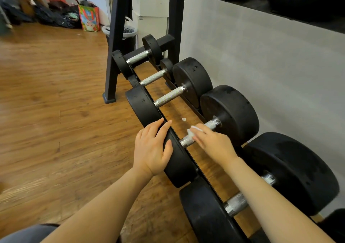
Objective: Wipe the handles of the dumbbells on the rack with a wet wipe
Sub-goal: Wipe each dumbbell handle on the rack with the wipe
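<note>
Several black dumbbells with knurled silver handles lie in a row on the low rack (134, 79). My right hand (214, 143) presses a white wet wipe (193, 131) around the handle (211, 124) of the fourth dumbbell from the far end. My left hand (152, 147) rests flat on that dumbbell's near weight head (179, 160), fingers spread over its rim. The closest dumbbell's handle (236, 203) shows below my right forearm. Farther along are three more handles, the nearest of them at mid-rack (169, 96).
The rack's black upright leg (113, 56) stands on the wooden floor at the far end. A grey wall runs along the right. A bin with a plastic liner (128, 31), white boxes and bags sit at the back. A scrap of paper (183, 119) lies under the rack.
</note>
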